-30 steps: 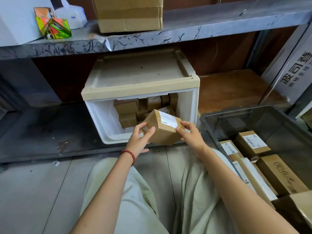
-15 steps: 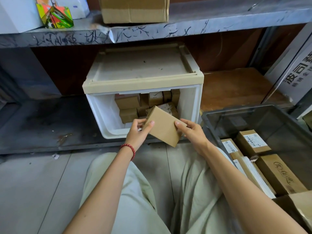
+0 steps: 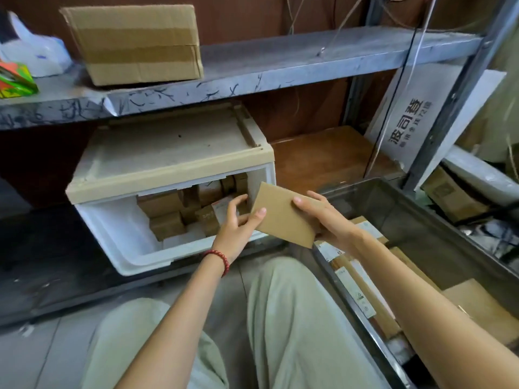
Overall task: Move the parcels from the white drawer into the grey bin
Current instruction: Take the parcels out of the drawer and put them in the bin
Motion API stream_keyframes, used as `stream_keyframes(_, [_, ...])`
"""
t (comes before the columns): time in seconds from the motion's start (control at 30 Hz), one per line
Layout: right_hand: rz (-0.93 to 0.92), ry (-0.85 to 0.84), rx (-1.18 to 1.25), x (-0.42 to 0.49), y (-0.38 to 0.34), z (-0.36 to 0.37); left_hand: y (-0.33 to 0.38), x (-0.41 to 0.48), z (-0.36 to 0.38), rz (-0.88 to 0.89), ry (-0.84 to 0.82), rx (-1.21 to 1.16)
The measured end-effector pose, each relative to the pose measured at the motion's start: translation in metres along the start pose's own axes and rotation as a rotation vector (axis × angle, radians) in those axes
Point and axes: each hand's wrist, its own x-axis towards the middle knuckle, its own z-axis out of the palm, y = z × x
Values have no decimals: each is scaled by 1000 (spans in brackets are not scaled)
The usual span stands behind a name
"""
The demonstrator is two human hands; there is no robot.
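You hold the flat cardboard parcel [image 3: 283,217] in the air between the white drawer [image 3: 126,242] and the grey bin [image 3: 393,209]. Your right hand [image 3: 328,220] curls its fingers over the right edge, and your left hand [image 3: 238,228] pinches the left corner under the thumb. The parcel looks light, stiff and dry, so gripping it by the edges should hold.

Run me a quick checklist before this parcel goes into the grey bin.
1. Grip on the parcel: ok; left hand and right hand pinch opposite edges.
2. Parcel out of the white drawer: ok, held in front of its opening.
3. Parcel above the grey bin: not ok, it is at the bin's left rim.
4. Room in the bin: ok; the binned parcels lie low below the walls.
5. Label side: cannot tell, only a plain face shows.
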Motion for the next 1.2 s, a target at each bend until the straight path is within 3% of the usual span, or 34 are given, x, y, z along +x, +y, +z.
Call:
stream_keyframes(0.13, [40,165,60,-33,23,-45,15,7,53,121,-157,236])
stream_keyframes(0.33, [-48,504,140,-87,43,-103,39,13,127,216,-343,346])
stream_keyframes(0.43, [-30,575,82,-112,51,-127,44,10,163,326,-398,475])
stream_keyframes(0.67, [65,675,-153,-144,96,-152,20,-12,207,385,-423,995])
stream_keyframes(0.93, [193,300,-627,-140,122,-153,9,-1,197,328,-361,1123])
stream_keyframes(1.2, [302,74,-950,-136,115,-139,21,8,174,318,-348,1109])
